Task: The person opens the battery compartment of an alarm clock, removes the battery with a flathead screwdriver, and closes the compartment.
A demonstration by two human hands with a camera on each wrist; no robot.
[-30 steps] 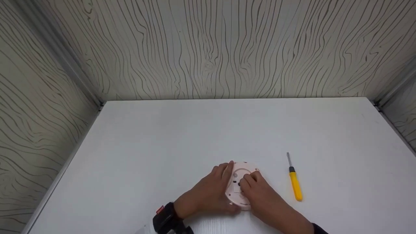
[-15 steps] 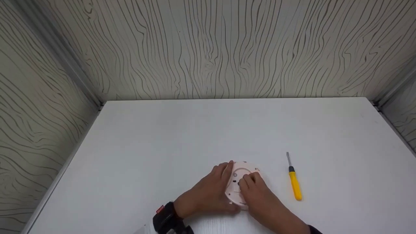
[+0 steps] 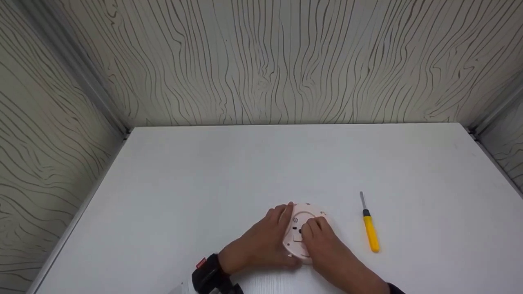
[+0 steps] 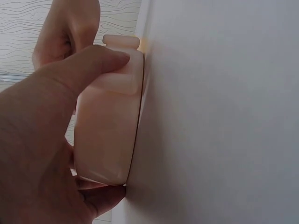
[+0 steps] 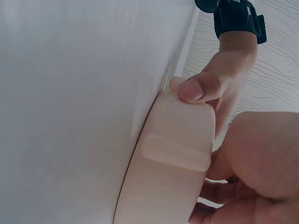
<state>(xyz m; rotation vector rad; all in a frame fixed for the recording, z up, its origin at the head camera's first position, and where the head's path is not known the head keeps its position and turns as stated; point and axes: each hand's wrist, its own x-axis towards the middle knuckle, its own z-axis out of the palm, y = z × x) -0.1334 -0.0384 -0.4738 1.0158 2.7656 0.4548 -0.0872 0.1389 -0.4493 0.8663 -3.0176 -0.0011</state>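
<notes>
A round pale-pink plastic device (image 3: pixel 303 230) lies flat on the white desk (image 3: pixel 229 179), back side up, just left of a yellow-handled screwdriver (image 3: pixel 370 231) that lies apart from it. The left hand (image 3: pixel 261 241) grips the device by its left rim — fingers curled over the far edge and, in the left wrist view, the thumb (image 4: pixel 88 63) laid along the side wall by a small tab while another finger tucks under the near edge. The right hand (image 3: pixel 327 245) sits on top of the device with curled fingertips pressing at a small dark feature near the middle of the back; what exactly they pinch is hidden.

Judging by its look, the device is a light, rigid moulded shell — smooth and somewhat slippery on its rounded side wall (image 5: pixel 163 186), likely hollow, so it would slide on the desk if pressed from one side only. The best hold seems to be across the rim, as the left hand has it, with the tab and the raised rectangular pad (image 5: pixel 175 154) on the wall giving some purchase. Thin plastic clips or covers on the back could snap if forced.

A few small marks and holes show on the device's back, too small to read. No brand or legible writing appears on the device or the screwdriver. A dark wrist strap (image 3: pixel 210 277) left of the device bears a red tag, unreadable.
</notes>
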